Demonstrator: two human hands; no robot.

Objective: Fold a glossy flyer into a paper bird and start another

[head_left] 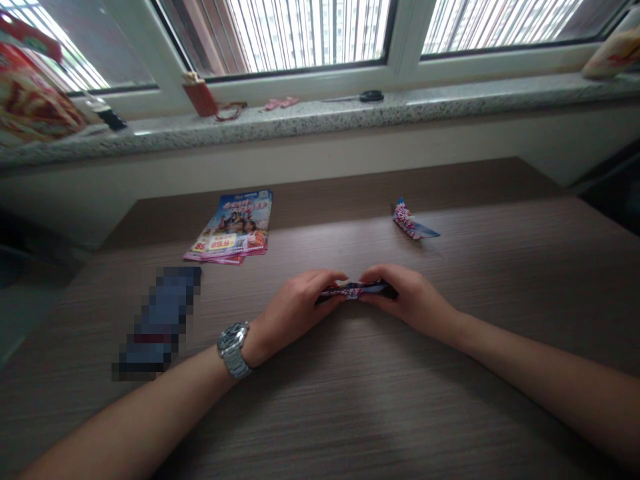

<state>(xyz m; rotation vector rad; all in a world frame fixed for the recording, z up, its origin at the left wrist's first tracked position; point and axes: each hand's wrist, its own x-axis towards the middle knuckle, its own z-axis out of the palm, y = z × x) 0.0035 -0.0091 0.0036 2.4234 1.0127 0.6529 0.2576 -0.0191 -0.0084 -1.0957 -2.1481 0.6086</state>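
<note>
A person sits or stands at a wide brown wood-grain surface (320, 407) beneath a window, with both bare forearms reaching to its middle. There the worked thing, a narrow, flattened piece of folded printed paper in dark blue, red and white (353, 291), spans the gap between the hands. The left hand (305, 297), with a silver metal-band watch (234, 343) at its wrist, pinches one end between thumb and fingers; the right hand (407, 293) pinches the other end the same way. Each grip is thus closed on the paper, the fingertips near each other at its centre. Whether the piece touches the surface or is held just above it cannot be told.

As for progress, one small folded paper form with pointed ends, red-and-white patterned and blue (406, 219), lies beyond the right hand, apart from both grips; it looks completed, or at least set aside. The held piece already appears folded into a compact strip, though the fingers hide much of it, so how many creases are made and how many remain is unclear. It does not yet show the spread, pointed outline of the other. Toward the far left, a stack of glossy blue-and-pink printed leaflets (235, 223) lies flat and looks unfolded. Nearer, left of the watch, is a dark blue oblong blurred into blocks (163, 320).
</note>
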